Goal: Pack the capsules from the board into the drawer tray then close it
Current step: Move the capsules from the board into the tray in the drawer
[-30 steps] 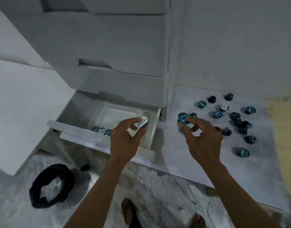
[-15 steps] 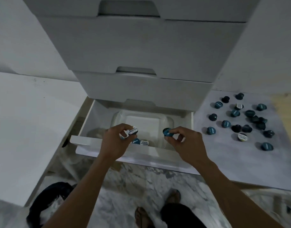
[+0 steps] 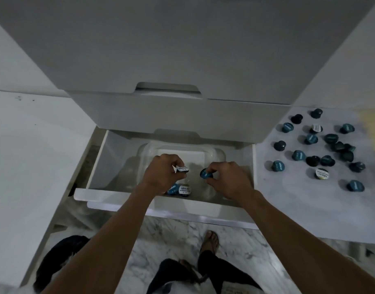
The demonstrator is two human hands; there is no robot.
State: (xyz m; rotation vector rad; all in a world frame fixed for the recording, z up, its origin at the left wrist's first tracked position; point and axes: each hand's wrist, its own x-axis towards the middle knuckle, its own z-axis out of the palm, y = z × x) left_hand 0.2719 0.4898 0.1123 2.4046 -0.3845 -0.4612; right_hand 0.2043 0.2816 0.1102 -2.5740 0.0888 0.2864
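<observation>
Left hand: the left hand (image 3: 161, 174) is seen curled over the clear tray (image 3: 219, 154), a white-lidded capsule (image 3: 182, 168) pinched at its fingertips.
Right hand: the right hand (image 3: 230, 180) is held level with the left, just across a small gap, a blue capsule (image 3: 205, 173) pinched between thumb and fingers.
Tray: the tray is set inside the open drawer (image 3: 110, 194); both gripped capsules are held above its floor, apart from each other.
Packed capsules: a small cluster (image 3: 180, 189) is seen lying in the tray directly beneath and just nearer than the left hand's grip, partly hidden by the wrist.
Board: the board (image 3: 309, 198) is laid well to the right of the right hand's grip, outside the drawer.
Loose capsules: the remaining capsules (image 3: 322, 149), mostly blue and dark with two white-lidded, are scattered across the board, several touching in a clump at its far side.
Cabinet: closed drawer fronts (image 3: 171, 115) are stacked beyond both hands.
Floor: marbled floor (image 3: 171, 236) and a sandalled foot (image 3: 211, 240) are shown below the forearms.
</observation>
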